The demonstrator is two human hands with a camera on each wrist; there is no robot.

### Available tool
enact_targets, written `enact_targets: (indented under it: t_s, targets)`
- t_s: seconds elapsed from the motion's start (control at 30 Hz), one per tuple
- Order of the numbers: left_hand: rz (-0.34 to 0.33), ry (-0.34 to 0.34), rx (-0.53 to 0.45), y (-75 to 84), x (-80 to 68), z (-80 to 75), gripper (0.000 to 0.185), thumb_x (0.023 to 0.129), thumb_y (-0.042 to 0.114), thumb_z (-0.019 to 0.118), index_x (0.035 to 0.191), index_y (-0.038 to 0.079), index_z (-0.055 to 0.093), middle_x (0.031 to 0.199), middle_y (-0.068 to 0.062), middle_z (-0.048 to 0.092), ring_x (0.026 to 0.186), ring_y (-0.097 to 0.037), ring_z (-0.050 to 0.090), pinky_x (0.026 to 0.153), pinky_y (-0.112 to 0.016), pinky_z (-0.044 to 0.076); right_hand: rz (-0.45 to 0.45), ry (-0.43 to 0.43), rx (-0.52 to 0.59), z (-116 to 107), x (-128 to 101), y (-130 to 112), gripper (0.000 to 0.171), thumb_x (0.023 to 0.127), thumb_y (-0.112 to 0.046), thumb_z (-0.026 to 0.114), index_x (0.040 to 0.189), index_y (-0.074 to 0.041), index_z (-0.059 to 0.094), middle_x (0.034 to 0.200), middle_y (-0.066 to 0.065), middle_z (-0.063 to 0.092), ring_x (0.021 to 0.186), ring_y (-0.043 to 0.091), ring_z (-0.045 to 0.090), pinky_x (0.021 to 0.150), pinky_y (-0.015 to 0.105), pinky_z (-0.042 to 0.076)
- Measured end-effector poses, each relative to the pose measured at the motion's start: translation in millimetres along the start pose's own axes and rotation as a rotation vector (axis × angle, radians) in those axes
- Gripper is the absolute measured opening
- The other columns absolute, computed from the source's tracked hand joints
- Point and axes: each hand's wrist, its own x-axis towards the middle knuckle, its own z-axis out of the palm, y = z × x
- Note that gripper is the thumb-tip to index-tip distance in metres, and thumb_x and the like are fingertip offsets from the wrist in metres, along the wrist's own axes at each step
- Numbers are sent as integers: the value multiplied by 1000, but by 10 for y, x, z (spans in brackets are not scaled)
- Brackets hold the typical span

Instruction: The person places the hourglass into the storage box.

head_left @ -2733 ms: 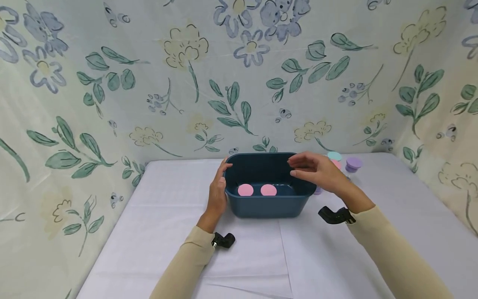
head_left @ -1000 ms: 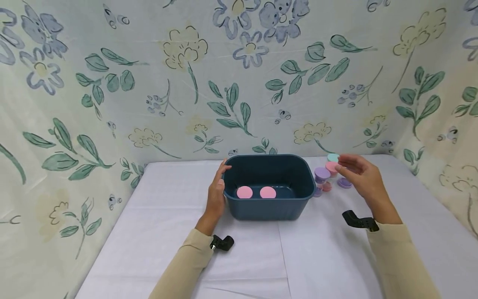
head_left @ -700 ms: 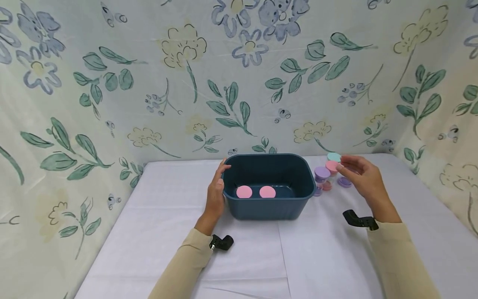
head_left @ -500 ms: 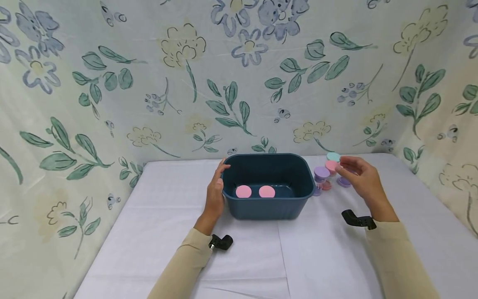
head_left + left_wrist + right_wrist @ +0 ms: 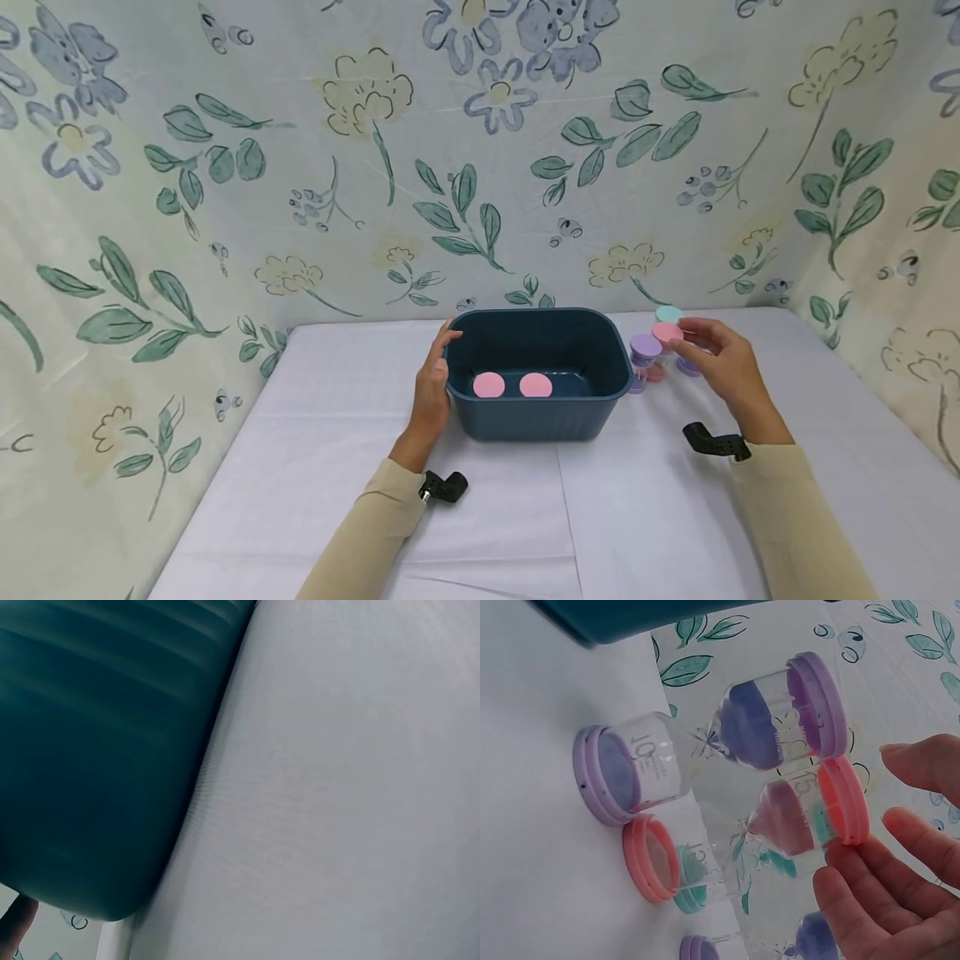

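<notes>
A dark blue tub [image 5: 536, 412] stands mid-table with two pink-capped items [image 5: 489, 385] side by side inside it. My left hand [image 5: 432, 385] lies flat against the tub's left wall [image 5: 97, 765], thumb by the rim. A group of sand timers stands to the right of the tub: a purple-capped one [image 5: 646, 347] [image 5: 705, 742], a pink-capped one [image 5: 667, 333] [image 5: 795, 821], a teal cap [image 5: 668, 314] behind. My right hand [image 5: 712, 357] reaches the pink-capped timer. Its fingertips [image 5: 855, 896] spread round the pink cap, at most grazing its rim.
A white cloth covers the table [image 5: 525, 517], and flowered cloth walls [image 5: 375, 167] close in the back and both sides. Another purple-capped timer [image 5: 705, 949] stands low behind the pink one. Black wrist mounts [image 5: 447, 485] sit on both forearms.
My right hand went from above the tub's right rim out to the timers, then edged left until its fingertips reached the pink cap. The left hand stayed on the tub.
</notes>
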Motion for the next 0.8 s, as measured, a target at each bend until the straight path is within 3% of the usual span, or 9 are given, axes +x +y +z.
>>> enact_targets:
  t_s: [0.33,0.57,0.67,0.8]
  targets:
    - [5,-4,-8,-2,-8,2,55,100,43,17,138,13,44,156,-7,30,144,-21,24,114,-53,20,5,2,9,23,12,39,69,89,-50,61,142,-10,43,142,16,46,132,37,42,101,55,40]
    - [25,-2,-34,-7,-10,4,50,99,26,20,139,8,44,155,-12,30,144,-26,23,114,-54,18,-2,18,-10,18,20,52,66,90,-49,60,141,-10,44,140,16,48,129,36,44,100,54,41]
    - [22,-4,-31,-9,-6,2,50,100,30,19,139,9,44,156,-10,30,144,-25,23,114,-54,19,-4,23,-14,14,29,68,65,90,-48,60,141,-9,44,140,16,48,129,36,44,100,54,41]
    - [15,-6,-46,-16,-9,10,50,99,23,19,139,6,43,156,-12,29,144,-27,23,114,-55,18,-4,17,-12,8,23,74,65,91,-46,60,142,-9,44,141,17,46,129,37,43,100,55,41]
